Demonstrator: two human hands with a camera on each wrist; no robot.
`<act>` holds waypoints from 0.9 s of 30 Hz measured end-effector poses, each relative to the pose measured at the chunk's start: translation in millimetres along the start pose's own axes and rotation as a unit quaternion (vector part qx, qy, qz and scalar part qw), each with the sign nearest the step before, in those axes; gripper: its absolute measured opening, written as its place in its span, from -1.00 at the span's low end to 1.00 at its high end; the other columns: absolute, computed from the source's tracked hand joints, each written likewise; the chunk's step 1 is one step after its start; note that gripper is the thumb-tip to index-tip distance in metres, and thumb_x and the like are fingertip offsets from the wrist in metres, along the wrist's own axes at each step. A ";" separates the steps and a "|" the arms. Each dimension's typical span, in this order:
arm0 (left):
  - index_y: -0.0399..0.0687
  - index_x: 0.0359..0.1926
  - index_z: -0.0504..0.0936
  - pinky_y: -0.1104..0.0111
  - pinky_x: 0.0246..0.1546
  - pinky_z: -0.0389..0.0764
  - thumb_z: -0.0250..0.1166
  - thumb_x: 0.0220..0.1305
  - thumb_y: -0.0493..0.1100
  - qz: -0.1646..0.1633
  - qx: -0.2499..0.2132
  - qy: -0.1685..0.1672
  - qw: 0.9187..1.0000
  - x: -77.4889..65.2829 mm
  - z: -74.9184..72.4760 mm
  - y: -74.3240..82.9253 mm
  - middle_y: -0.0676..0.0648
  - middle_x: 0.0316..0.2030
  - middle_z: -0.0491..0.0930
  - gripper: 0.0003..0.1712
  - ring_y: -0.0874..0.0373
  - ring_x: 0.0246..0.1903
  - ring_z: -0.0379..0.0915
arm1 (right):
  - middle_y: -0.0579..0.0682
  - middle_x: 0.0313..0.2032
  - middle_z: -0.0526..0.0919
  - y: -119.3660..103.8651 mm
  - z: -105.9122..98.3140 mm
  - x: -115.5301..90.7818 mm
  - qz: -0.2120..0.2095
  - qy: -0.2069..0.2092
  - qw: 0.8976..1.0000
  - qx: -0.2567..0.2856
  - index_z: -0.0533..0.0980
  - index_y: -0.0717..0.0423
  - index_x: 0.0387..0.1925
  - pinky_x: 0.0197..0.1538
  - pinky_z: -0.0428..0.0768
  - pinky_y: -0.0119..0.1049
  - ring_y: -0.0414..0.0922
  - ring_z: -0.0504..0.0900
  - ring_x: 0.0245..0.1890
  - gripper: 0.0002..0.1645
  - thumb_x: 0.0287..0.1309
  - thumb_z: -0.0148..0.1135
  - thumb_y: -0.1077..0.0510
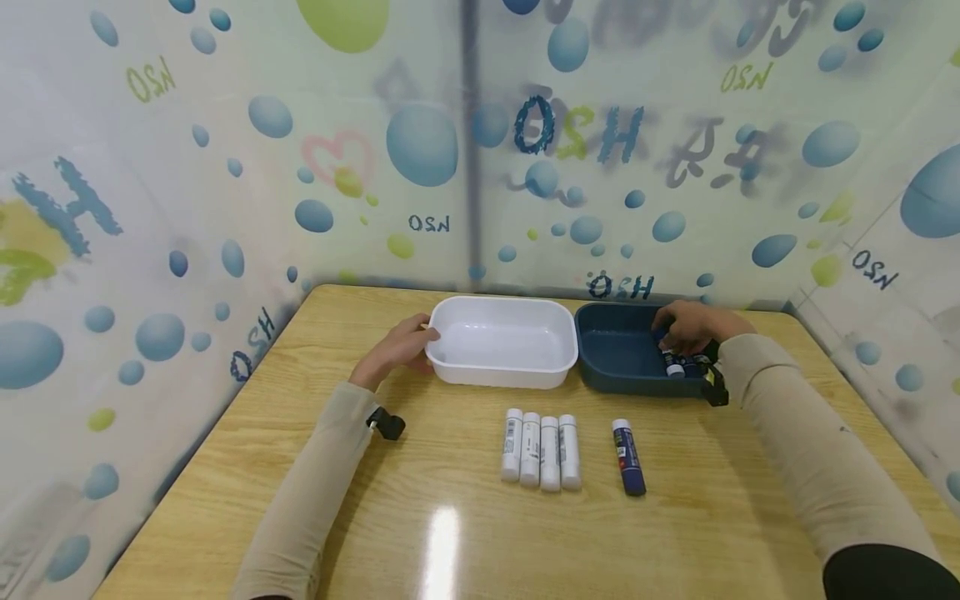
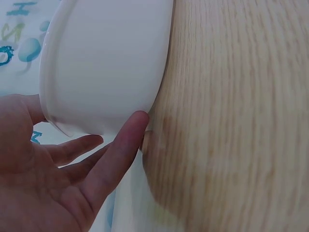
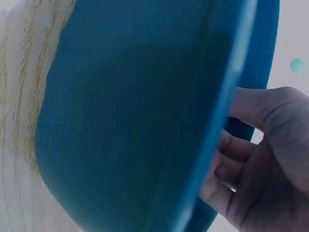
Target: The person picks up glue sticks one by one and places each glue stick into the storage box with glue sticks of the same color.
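My left hand (image 1: 405,343) holds the left end of a white plastic tray (image 1: 502,375). In the left wrist view its thumb passes behind the rim, while a fingertip touches the tray's outer wall (image 2: 111,72) low down. Over the right half of a dark blue tray (image 1: 615,379), my right hand (image 1: 686,327) reaches inside with curled fingers. They pinch a blue glue stick (image 1: 672,363) with a white cap, its upper part covered by the hand. More dark sticks (image 1: 697,367) lie beside it. In the right wrist view the blue tray's wall (image 3: 130,121) hides the fingertips.
Four white glue sticks, or several in a row (image 1: 540,450), lie side by side before the white tray. One blue glue stick (image 1: 628,458) lies to their right. The trays stand side by side near the wooden table's (image 1: 360,517) back edge, close to a patterned curtain (image 1: 420,242).
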State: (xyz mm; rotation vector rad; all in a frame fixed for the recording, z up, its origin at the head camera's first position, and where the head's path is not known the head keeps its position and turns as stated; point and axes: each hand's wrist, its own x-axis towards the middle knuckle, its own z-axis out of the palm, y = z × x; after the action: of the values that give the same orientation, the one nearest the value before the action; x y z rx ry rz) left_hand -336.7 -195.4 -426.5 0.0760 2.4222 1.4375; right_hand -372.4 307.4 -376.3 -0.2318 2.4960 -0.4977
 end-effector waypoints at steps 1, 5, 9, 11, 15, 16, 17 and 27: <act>-0.24 0.47 0.26 0.17 -0.19 0.84 0.02 0.55 -0.05 0.000 -0.001 0.000 1.000 0.0 0.2 0.1 -0.38 0.31 0.43 -0.39 -0.14 0.02 0.60 | 0.15 -0.29 0.67 0.2 0.1 -0.3 -0.002 0.001 1.000 0.000 0.31 0.43 0.36 -0.25 0.77 -0.16 -0.04 0.65 -0.33 -0.36 0.38 0.26 0.21; -0.24 0.48 0.25 0.18 -0.19 0.84 0.01 0.55 -0.06 -0.001 0.000 0.000 1.000 0.1 0.4 0.1 -0.39 0.30 0.43 -0.40 -0.13 0.00 0.61 | 0.14 -0.30 0.66 0.0 0.5 -1.5 -0.009 0.001 1.000 -0.004 0.32 0.42 0.36 -0.26 0.76 -0.16 -0.05 0.65 -0.35 -0.38 0.39 0.24 0.21; -0.26 0.48 0.24 0.20 -0.20 0.84 0.00 0.56 -0.06 0.002 0.005 -0.002 1.000 0.4 0.2 -0.2 -0.39 0.31 0.43 -0.39 -0.12 -0.01 0.60 | 0.13 -0.32 0.65 0.4 1.0 -1.2 -0.010 0.003 1.000 -0.005 0.32 0.40 0.35 -0.29 0.74 -0.17 -0.05 0.64 -0.37 -0.39 0.41 0.24 0.19; -0.27 0.48 0.24 0.20 -0.20 0.84 0.00 0.56 -0.07 0.004 0.006 -0.003 1.000 0.8 0.3 -0.2 -0.39 0.31 0.43 -0.40 -0.12 -0.01 0.60 | 0.13 -0.33 0.64 1.2 1.1 -0.9 -0.010 0.002 1.000 -0.005 0.32 0.40 0.36 -0.31 0.73 -0.18 -0.06 0.63 -0.39 -0.38 0.42 0.24 0.17; -0.27 0.48 0.24 0.21 -0.20 0.84 -0.01 0.56 -0.07 0.005 0.007 -0.004 1.000 0.4 0.3 0.4 -0.40 0.31 0.43 -0.39 -0.11 -0.02 0.61 | 0.11 -0.35 0.62 2.5 0.7 -0.8 -0.009 0.004 1.000 -0.008 0.32 0.38 0.36 -0.34 0.71 -0.20 -0.07 0.61 -0.42 -0.37 0.42 0.24 0.15; -0.27 0.48 0.24 0.21 -0.20 0.84 -0.01 0.56 -0.07 0.004 0.007 -0.003 1.000 0.3 0.3 0.5 -0.40 0.31 0.43 -0.39 -0.11 -0.02 0.61 | 0.11 -0.35 0.62 2.6 0.4 -1.3 -0.010 0.005 1.000 -0.008 0.32 0.38 0.35 -0.35 0.71 -0.20 -0.07 0.61 -0.43 -0.37 0.41 0.25 0.15; -0.27 0.48 0.24 0.22 -0.20 0.84 -0.01 0.56 -0.07 0.003 0.007 -0.003 1.000 0.1 0.2 0.6 -0.40 0.31 0.43 -0.39 -0.11 -0.02 0.61 | 0.11 -0.36 0.62 2.3 0.1 -2.1 -0.010 0.007 1.000 -0.009 0.33 0.38 0.35 -0.35 0.72 -0.20 -0.07 0.62 -0.43 -0.38 0.41 0.25 0.14; -0.27 0.47 0.25 0.24 -0.25 0.84 0.01 0.55 -0.08 0.004 0.001 -0.002 1.000 1.4 1.2 -0.6 -0.40 0.29 0.44 -0.40 -0.10 -0.07 0.62 | 0.18 -0.34 0.62 -1.3 -7.4 -13.6 -0.034 0.033 0.999 -0.017 0.35 0.37 0.34 -0.36 0.75 -0.18 -0.05 0.62 -0.45 -0.43 0.42 0.19 0.20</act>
State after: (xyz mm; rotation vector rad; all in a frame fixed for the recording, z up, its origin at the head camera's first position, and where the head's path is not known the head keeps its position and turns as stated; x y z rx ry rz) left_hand -337.7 -194.4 -427.8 0.0889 2.4219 1.4370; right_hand -365.4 312.1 -363.2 -0.3190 2.5697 -0.4972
